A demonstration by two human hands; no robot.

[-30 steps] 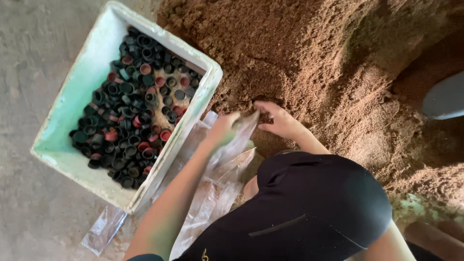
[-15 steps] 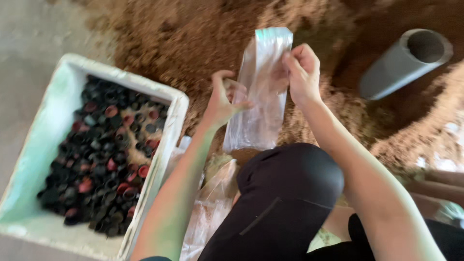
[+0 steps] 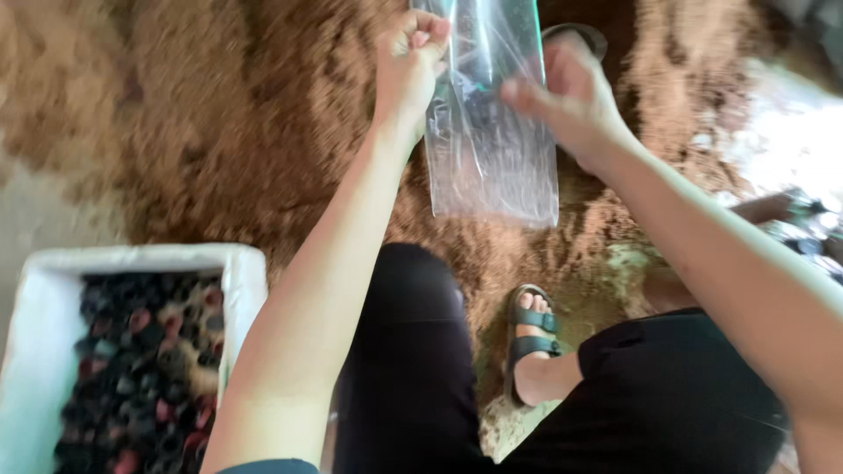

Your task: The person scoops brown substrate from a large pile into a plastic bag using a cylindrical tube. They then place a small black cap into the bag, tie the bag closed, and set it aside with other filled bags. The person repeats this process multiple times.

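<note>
The ground was covered by a broad heap of loose reddish-brown sawdust-like material [image 3: 237,123], which filled most of the view; a strip of bare grey concrete floor [image 3: 44,211] showed at the left edge. At the lower left stood a white foam box [image 3: 241,281], its inside filled with small dark and red round caps [image 3: 140,369]. The person sat or crouched over the heap in black trousers [image 3: 413,369], one foot in a dark strapped sandal [image 3: 531,338] resting on the brown material. A dim grey round object sat behind the bag at the top, too blurred to make out.

The clear, flat plastic bag [image 3: 496,149] hung upright above the heap, between the two raised hands. The left hand [image 3: 411,57] was curled into a tight fist, gripping the bag's upper left edge. The right hand [image 3: 571,96] pinched the bag's upper right side, thumb and fingers closed on the film, though motion blur softened the fingertips.
</note>
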